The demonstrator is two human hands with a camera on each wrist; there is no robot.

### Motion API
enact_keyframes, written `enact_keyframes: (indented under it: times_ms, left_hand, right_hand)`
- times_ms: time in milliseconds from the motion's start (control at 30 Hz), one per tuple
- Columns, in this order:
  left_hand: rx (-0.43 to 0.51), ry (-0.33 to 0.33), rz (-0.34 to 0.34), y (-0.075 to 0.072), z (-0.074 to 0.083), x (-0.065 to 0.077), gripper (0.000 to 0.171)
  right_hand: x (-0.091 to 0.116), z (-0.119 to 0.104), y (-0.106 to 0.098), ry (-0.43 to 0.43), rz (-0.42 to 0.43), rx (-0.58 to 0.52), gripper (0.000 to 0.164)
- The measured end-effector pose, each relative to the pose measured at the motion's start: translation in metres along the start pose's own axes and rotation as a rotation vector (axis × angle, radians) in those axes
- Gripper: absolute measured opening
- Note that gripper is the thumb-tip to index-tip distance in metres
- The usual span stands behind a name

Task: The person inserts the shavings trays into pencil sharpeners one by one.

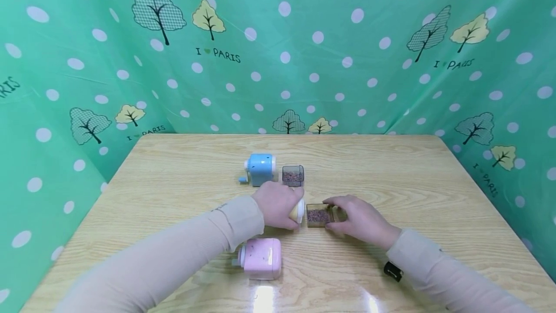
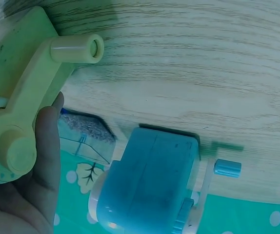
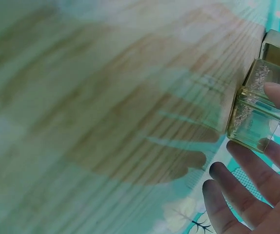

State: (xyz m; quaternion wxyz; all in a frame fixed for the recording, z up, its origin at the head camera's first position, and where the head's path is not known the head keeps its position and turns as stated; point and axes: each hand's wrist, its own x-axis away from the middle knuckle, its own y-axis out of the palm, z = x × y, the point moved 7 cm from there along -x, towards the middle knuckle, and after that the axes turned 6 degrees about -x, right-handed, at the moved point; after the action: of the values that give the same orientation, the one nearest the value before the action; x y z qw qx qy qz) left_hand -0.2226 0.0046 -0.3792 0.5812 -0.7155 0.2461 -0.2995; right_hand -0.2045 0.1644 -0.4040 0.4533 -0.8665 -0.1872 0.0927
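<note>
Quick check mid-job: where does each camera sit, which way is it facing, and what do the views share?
Head: above, looking forward and down at the table; both sleeved arms show, left hand, right hand.
Left wrist: beside the palm, facing the yellow sharpener it grips; a thumb shows.
Right wrist: under the palm, facing the yellow tray; fingers show.
Head and left wrist share the blue sharpener.

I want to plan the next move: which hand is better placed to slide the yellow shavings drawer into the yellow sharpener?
Right hand: it pinches the drawer. Left hand grips the sharpener.
</note>
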Motion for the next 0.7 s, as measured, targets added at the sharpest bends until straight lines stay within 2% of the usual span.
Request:
enact_keyframes:
  times_ms: [700]
  left_hand:
    - [0.019,-0.01,-0.006,0.0013,-0.0006,0.0002,0.066]
  right_hand:
    - [-0.0059,-0.0101,0.0022,-0.038,-0.017,0.009,0.056]
